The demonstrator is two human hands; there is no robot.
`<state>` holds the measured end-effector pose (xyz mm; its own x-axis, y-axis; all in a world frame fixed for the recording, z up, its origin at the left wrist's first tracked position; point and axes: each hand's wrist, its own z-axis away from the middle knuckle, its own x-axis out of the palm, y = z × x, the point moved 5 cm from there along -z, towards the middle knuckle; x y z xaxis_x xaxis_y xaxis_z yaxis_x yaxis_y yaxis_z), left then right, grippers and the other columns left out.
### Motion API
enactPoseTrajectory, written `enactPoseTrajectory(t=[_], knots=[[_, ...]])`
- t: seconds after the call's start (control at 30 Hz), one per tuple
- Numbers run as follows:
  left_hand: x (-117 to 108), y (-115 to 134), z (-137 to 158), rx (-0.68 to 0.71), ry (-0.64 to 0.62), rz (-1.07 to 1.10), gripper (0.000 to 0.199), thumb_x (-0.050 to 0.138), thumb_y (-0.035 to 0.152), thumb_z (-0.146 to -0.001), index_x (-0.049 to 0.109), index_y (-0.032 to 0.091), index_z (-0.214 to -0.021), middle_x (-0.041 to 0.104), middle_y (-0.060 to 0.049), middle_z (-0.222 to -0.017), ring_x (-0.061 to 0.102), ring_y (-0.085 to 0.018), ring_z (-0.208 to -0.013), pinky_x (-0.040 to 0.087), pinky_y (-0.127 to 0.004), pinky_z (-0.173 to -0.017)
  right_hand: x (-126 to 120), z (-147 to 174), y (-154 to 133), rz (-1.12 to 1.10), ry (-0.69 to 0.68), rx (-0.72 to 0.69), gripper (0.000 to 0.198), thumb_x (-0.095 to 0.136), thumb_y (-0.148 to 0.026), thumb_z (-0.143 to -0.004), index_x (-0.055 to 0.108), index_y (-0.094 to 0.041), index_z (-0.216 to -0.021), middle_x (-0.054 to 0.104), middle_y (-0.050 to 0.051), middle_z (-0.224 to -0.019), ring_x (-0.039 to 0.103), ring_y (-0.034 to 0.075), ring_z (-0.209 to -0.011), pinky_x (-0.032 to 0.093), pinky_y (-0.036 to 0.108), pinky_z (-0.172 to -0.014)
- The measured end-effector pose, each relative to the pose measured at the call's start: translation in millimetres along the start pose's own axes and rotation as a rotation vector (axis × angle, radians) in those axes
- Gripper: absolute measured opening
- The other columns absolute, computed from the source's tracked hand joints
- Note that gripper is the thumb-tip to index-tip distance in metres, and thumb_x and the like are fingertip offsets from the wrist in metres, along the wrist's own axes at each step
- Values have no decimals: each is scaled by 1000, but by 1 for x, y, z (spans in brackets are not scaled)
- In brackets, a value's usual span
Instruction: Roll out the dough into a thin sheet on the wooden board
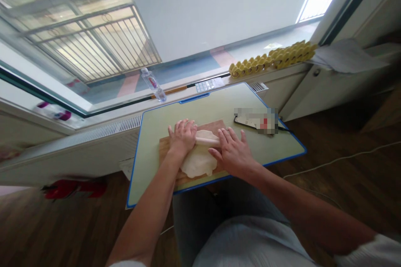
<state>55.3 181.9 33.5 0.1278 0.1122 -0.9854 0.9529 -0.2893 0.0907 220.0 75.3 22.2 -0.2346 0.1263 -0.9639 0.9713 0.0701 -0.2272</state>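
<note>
A pale, thin rolling pin (207, 141) lies across a flattened sheet of white dough (199, 162). The dough has an uneven edge and rests on a wooden board (164, 150). My left hand (183, 137) presses on the pin's left end, its fingers spread forward over it. On the other end lies my right hand (234, 150), fingers stretched out and the thumb apart, near the dough. Both palms cover the pin's ends, so only its middle shows.
Beneath the board is a light green folding table (150, 133) with blue edging. A phone (247, 122), partly blurred out, lies at right with a cable. Along the windowsill are a plastic bottle (153, 84), a keypad-like white object (205, 85) and yellow egg trays (272, 59).
</note>
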Motion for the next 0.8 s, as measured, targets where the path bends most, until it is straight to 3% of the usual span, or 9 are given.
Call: enactPoseTrajectory(t=[0.27, 0.37, 0.6, 0.7, 0.8], knots=[[-2, -3, 48, 96, -21, 14, 54, 28, 42, -109, 56, 28, -153, 49, -6, -164, 42, -30, -151, 31, -59, -125, 2, 52, -19, -56, 14, -117, 81, 42, -63, -104, 34, -9, -164, 31, 16, -172, 25, 34, -159, 15, 61, -127], [2, -1, 34, 99, -19, 5, 53, 29, 43, -109, 57, 30, -152, 49, -5, -164, 41, -30, -151, 29, -61, -126, 3, 40, -14, -45, 30, -97, 80, 39, -63, -105, 35, -9, -164, 35, 17, -170, 27, 35, -158, 14, 62, -127], [15, 15, -29, 73, -86, 40, 50, 36, 42, -107, 56, 33, -152, 48, -7, -165, 42, -30, -151, 29, -65, -124, 2, -21, 18, 26, 24, 30, 75, 30, -65, -107, 47, -12, -158, 46, 18, -163, 33, 38, -155, 19, 66, -124], [14, 17, -30, 88, -99, 37, 50, 39, 42, -106, 55, 31, -152, 47, -8, -165, 43, -30, -151, 31, -63, -124, 1, -24, 20, 37, 20, 29, 76, 30, -65, -107, 46, -12, -159, 46, 18, -164, 33, 39, -154, 21, 65, -123], [8, 13, -8, 108, -57, 14, 50, 37, 42, -107, 58, 29, -151, 51, -8, -163, 45, -31, -149, 34, -61, -123, 1, -7, 11, 23, 10, -15, 76, 36, -64, -106, 44, -11, -159, 44, 18, -165, 32, 39, -155, 21, 65, -123]])
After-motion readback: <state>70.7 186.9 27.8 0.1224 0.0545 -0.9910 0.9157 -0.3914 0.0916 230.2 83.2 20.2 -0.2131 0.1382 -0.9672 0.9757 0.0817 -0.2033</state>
